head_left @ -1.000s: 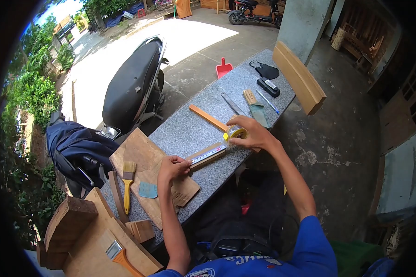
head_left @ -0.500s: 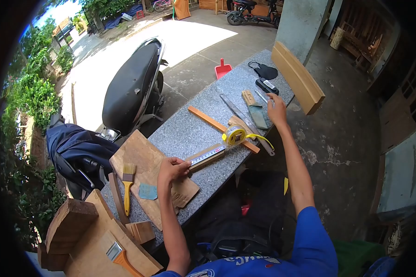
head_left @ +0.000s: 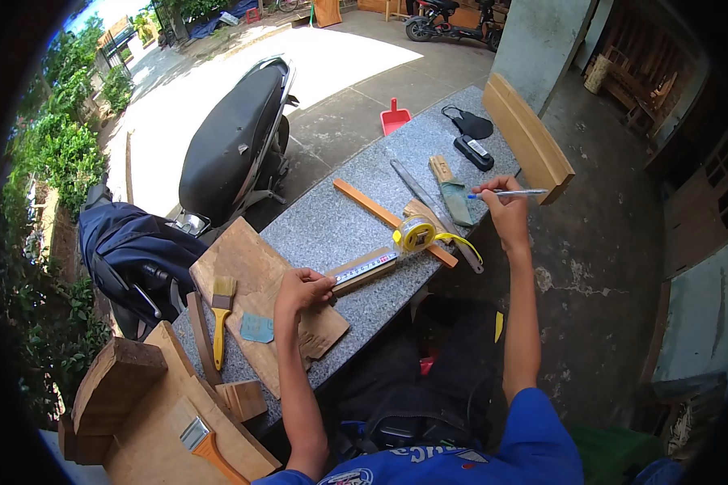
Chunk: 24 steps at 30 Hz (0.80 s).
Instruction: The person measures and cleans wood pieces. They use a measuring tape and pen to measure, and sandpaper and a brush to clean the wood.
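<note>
My left hand is closed at the near end of a narrow wooden strip, pinching the tip of a tape measure's blade laid along it. The yellow tape measure case rests past the strip's far end, beside a thin orange-brown wooden stick. Above the table's right edge, my right hand grips a pen between its fingertips, its blue tip pointing left. Close to that hand lies a wooden block wrapped in greenish sandpaper, with a metal ruler beside it.
On the granite table are a wide board, a yellow-handled brush, a black case and a black mask. A long plank stands at the far right edge. Another brush lies on curved wood; a motorbike is parked behind.
My right hand has drawn back toward me and right, bringing the pen up from beside the black case. The pen has turned to lie nearly level. My left hand stays on the tape.
</note>
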Each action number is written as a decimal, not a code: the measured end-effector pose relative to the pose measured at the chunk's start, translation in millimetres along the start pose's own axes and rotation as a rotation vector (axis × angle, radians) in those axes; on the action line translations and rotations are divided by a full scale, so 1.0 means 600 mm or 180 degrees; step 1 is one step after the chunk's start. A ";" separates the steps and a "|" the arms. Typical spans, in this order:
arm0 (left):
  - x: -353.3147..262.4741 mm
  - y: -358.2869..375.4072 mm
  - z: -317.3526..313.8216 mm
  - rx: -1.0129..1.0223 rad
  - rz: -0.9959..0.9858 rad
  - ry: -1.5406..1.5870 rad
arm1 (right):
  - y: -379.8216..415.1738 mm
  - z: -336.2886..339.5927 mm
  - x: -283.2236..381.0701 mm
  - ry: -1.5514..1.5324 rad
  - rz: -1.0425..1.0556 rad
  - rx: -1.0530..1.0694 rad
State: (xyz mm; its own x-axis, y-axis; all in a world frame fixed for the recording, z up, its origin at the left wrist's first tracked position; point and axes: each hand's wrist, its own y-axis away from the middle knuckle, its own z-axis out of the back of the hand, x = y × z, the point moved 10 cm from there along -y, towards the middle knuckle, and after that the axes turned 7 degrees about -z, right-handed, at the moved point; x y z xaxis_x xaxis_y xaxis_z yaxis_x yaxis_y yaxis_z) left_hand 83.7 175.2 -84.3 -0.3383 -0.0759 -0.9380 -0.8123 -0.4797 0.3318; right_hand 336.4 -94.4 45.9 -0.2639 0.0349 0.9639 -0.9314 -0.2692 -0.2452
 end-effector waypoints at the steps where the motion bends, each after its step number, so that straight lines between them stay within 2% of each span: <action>1: 0.000 0.000 0.000 0.0012 -0.0011 0.0008 | 0.047 -0.021 0.051 -0.0811 0.0008 0.0020; 3: 0.006 -0.003 0.002 0.0008 0.0031 0.0002 | 0.115 -0.065 0.071 -0.0563 -0.0174 0.0501; 5: 0.006 -0.004 0.002 -0.0002 0.0054 0.0012 | 0.181 -0.127 0.071 0.0175 -0.0105 0.1252; 7: 0.001 0.000 0.000 -0.0012 0.0067 0.0040 | 0.230 -0.177 0.085 0.0831 0.0824 0.1470; 9: -0.002 0.002 -0.001 -0.0023 0.0040 -0.0028 | 0.255 -0.219 -0.004 0.1133 0.0795 0.1760; 10: -0.005 0.003 0.000 -0.0041 0.0019 -0.0060 | 0.256 -0.219 -0.008 0.0997 0.0868 0.1586; 13: -0.004 0.006 0.001 -0.0090 0.0070 -0.0044 | 0.239 -0.212 -0.006 0.1361 0.0178 0.1737; 16: -0.005 0.006 0.002 -0.0097 0.0043 -0.0014 | 0.222 -0.187 0.083 0.0213 -0.0226 0.1586; 19: -0.004 0.006 0.001 -0.0096 0.0033 0.0046 | 0.200 -0.176 0.094 -0.0561 0.0043 0.1746; 20: -0.004 0.006 0.000 -0.0086 0.0032 0.0026 | 0.199 -0.177 0.090 -0.2027 -0.0527 0.1885; 23: -0.004 0.005 0.002 -0.0079 0.0046 -0.0040 | 0.198 -0.200 0.108 -0.2422 -0.0384 0.1848; 24: -0.006 0.005 0.001 -0.0075 0.0054 -0.0062 | 0.194 -0.207 0.104 -0.1933 -0.0035 0.1846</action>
State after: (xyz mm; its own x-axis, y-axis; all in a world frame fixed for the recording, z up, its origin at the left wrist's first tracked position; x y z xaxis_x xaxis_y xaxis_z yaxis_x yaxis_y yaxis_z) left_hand 82.1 174.8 -80.0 -0.3614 -0.0672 -0.9300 -0.7949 -0.4991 0.3450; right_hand 180.5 -3.9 64.8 0.0800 -0.4392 0.8948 -0.6126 -0.7298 -0.3034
